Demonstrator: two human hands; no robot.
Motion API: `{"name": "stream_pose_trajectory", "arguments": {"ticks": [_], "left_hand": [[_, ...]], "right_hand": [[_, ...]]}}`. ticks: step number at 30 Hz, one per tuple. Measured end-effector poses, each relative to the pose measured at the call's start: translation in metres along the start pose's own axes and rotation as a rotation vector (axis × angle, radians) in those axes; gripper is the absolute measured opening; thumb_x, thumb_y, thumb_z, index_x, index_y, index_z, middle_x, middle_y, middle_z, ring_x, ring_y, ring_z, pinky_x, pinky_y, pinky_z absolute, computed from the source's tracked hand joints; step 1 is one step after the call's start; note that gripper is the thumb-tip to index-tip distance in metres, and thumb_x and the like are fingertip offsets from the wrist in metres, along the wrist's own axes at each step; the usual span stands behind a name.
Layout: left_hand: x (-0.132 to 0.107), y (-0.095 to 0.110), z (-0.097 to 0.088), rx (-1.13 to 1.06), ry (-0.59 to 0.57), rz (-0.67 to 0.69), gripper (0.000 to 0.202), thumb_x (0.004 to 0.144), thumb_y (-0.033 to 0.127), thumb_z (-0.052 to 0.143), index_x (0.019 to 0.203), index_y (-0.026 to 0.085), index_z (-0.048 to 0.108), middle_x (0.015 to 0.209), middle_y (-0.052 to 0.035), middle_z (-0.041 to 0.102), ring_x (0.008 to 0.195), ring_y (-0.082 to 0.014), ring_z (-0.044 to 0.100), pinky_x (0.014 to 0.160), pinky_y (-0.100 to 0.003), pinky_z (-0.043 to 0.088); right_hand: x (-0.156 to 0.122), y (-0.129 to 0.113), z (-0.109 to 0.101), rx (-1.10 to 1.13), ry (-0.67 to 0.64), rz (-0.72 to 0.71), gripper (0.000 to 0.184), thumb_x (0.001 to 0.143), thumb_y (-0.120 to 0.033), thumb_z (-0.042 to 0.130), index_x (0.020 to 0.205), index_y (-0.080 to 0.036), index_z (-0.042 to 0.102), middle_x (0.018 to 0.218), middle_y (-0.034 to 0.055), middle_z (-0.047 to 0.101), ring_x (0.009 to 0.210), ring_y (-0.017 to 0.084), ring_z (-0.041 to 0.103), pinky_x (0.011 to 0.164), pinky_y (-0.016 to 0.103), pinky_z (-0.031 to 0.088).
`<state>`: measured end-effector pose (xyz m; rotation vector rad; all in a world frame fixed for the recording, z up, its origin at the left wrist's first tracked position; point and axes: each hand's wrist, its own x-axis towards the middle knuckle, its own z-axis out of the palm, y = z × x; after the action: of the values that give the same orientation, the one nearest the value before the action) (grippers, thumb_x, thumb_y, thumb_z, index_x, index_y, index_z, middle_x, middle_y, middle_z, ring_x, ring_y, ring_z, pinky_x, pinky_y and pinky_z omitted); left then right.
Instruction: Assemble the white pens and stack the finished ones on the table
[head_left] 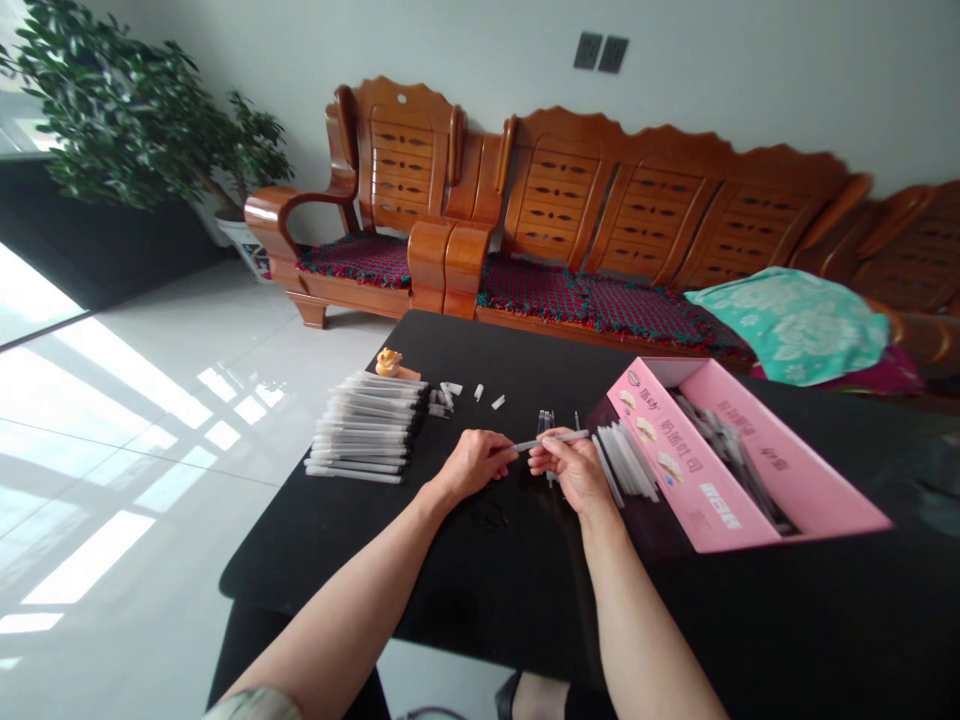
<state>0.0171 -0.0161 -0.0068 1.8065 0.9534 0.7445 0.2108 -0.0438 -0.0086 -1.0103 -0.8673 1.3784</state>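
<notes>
Pinched between both hands: one slim grey pen (528, 444), over the table (285, 560), well in from the near edge. Long axis running side to side, pretty much across the view, right end tilted a touch toward the far edge. Right end aimed at the pink box (694, 500). Can't tell which end is the writing tip, with the left one tucked in fingers. Left hand (476, 462) closed narrow on that left end, right hand (574, 470) with thumb and fingers gripping farther along.

Just behind the right hand, a few thin refills (546, 414), partly covered. Right next to that hand, a row of white tubes (628, 462), then the box, open on top with greyish stuff inside, too blurry to make out.

Over by the left edge, a big stack of pens (367, 430), lying crosswise, dark ends toward the middle of the table. Near the far left corner, a little yellow figurine (388, 362), plus some white bits (450, 390) scattered to its right.

Past the far edge, a wooden sofa (559, 190) with a turquoise cloth (795, 325), and off left, a plant (142, 120).
</notes>
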Motion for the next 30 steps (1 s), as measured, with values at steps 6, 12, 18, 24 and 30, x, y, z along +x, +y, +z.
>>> {"name": "stream_pose_trajectory", "arguments": {"ticks": [6, 12, 18, 24, 30], "left_hand": [[-0.001, 0.011, 0.004, 0.251, 0.087, 0.135, 0.028, 0.092, 0.03, 0.052, 0.079, 0.015, 0.071, 0.063, -0.0017, 0.063, 0.06, -0.0107, 0.059, 0.062, -0.02, 0.044], [-0.001, 0.013, 0.015, 0.525, 0.205, 0.285, 0.029, 0.094, 0.027, 0.05, 0.072, 0.016, 0.065, 0.071, -0.0028, 0.061, 0.061, -0.011, 0.055, 0.061, -0.021, 0.04], [-0.001, 0.012, 0.012, 0.529, 0.216, 0.276, 0.028, 0.094, 0.029, 0.05, 0.075, 0.016, 0.066, 0.071, -0.0027, 0.06, 0.062, -0.0114, 0.056, 0.062, -0.022, 0.04], [0.0, 0.011, 0.001, 0.242, 0.194, 0.21, 0.016, 0.089, 0.028, 0.058, 0.091, 0.018, 0.07, 0.073, -0.0013, 0.063, 0.064, -0.0112, 0.06, 0.063, -0.02, 0.044], [0.001, 0.008, -0.016, -0.076, 0.345, 0.079, 0.018, 0.086, 0.033, 0.06, 0.093, 0.017, 0.064, 0.062, 0.0023, 0.063, 0.053, -0.011, 0.061, 0.054, -0.018, 0.045]], "right_hand": [[-0.001, -0.001, -0.003, -0.011, 0.042, 0.018, 0.024, 0.071, -0.032, 0.079, 0.083, -0.013, 0.069, 0.062, 0.0046, 0.073, 0.049, 0.018, 0.069, 0.043, 0.024, 0.058], [0.0, -0.002, -0.006, -0.002, 0.063, 0.023, 0.024, 0.07, -0.034, 0.079, 0.071, -0.013, 0.066, 0.054, 0.0007, 0.067, 0.039, 0.014, 0.062, 0.035, 0.021, 0.052], [0.0, 0.002, -0.004, -0.009, 0.066, 0.039, 0.027, 0.071, -0.036, 0.079, 0.069, -0.013, 0.064, 0.053, 0.0003, 0.066, 0.038, 0.013, 0.061, 0.034, 0.021, 0.051], [0.0, 0.006, 0.002, -0.011, 0.05, 0.001, 0.027, 0.074, -0.037, 0.077, 0.078, -0.013, 0.065, 0.06, 0.0022, 0.07, 0.044, 0.016, 0.065, 0.038, 0.024, 0.055], [0.001, 0.0, -0.001, 0.041, 0.069, -0.064, 0.033, 0.078, -0.041, 0.074, 0.095, -0.014, 0.066, 0.061, 0.0027, 0.071, 0.045, 0.016, 0.066, 0.041, 0.025, 0.056]]}}
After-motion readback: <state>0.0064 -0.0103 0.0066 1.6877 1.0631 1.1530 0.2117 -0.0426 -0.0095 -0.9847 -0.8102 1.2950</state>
